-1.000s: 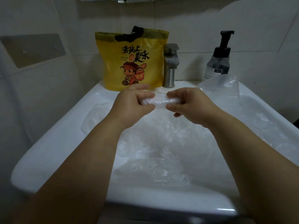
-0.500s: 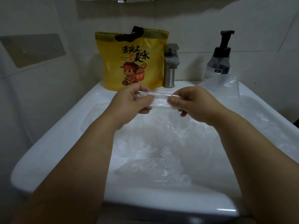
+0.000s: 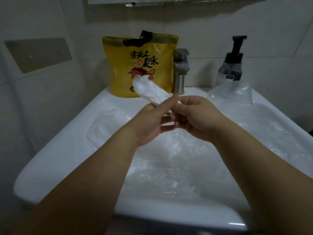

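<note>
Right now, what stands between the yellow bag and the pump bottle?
The metal tap stands there, close beside the yellow bag and farther from the pump bottle. The head view shows it.

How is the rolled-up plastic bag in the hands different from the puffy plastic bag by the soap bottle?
The rolled clear plastic bag is a tight narrow stick; the loose clear plastic bag is spread out and crumpled. The left hand and right hand hold the rolled one up; the loose one lies on the white sink. Both are thin see-through plastic.
</note>
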`<action>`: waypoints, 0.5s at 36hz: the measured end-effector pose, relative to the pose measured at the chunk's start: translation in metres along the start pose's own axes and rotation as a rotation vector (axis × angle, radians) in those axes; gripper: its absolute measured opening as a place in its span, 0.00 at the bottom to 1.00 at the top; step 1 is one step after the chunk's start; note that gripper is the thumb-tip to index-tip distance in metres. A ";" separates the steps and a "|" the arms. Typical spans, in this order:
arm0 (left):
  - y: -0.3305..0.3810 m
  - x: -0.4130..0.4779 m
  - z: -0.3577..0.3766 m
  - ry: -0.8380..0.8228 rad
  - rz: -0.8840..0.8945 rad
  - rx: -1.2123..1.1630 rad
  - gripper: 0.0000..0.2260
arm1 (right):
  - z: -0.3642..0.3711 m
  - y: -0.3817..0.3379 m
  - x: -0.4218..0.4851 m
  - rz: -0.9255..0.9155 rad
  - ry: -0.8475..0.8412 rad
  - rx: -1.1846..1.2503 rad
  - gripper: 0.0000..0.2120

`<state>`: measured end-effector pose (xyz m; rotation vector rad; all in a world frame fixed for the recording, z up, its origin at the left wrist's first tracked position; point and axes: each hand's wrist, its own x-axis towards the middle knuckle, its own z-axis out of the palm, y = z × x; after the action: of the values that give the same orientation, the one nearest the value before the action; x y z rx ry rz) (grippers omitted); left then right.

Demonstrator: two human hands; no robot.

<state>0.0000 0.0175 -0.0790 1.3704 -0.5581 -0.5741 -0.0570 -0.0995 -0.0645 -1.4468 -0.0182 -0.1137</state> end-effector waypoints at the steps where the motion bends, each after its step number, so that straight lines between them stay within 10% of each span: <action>1: -0.001 0.000 0.005 -0.005 0.000 -0.006 0.19 | 0.001 0.001 0.000 -0.001 0.006 -0.007 0.09; 18: 0.007 0.005 -0.027 0.440 0.115 0.005 0.12 | -0.004 0.001 0.001 0.118 0.029 -0.127 0.05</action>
<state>0.0223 0.0350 -0.0750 1.4051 -0.2773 -0.1675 -0.0557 -0.1038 -0.0661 -1.5690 0.0997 -0.0401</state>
